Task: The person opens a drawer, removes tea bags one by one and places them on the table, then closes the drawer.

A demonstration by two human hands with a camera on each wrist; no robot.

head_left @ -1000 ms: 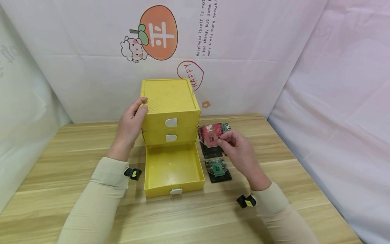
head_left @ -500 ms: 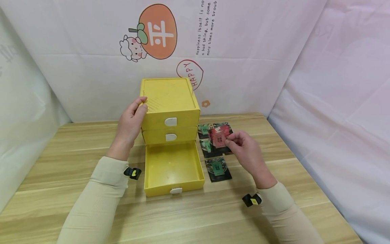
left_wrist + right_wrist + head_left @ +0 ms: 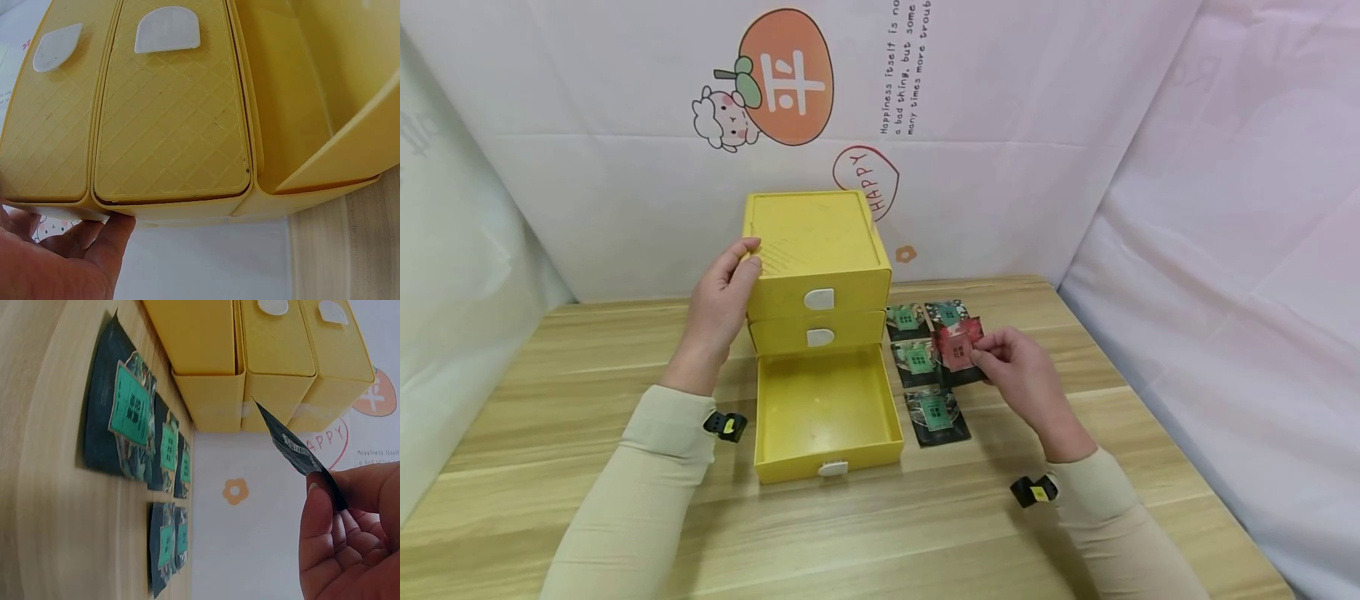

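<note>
A yellow drawer cabinet (image 3: 816,237) stands upright on the wooden table, its bottom drawer (image 3: 829,408) pulled out with nothing inside. My left hand (image 3: 718,304) rests against the cabinet's left side, fingertips at the top edge; the left wrist view shows the fingers touching the side wall. Between right thumb and fingers, my right hand (image 3: 1022,379) pinches a flat sachet with a red label (image 3: 957,352), held above the table. Its dark back with a barcode (image 3: 299,450) faces the right wrist camera. Several dark sachets with green labels (image 3: 937,415) lie right of the cabinet, partly covered by the held one.
Two upper drawers (image 3: 820,321) are closed, each with a white tab handle. Behind the cabinet hangs a printed white cloth (image 3: 1015,150), with more white cloth (image 3: 1247,275) on the right. Wooden table surface (image 3: 865,542) extends in front of the open drawer.
My right hand has drawn the red-labelled sachet to the right and slightly toward me, uncovering green-labelled sachets beneath. The left hand stays in place on the cabinet.
</note>
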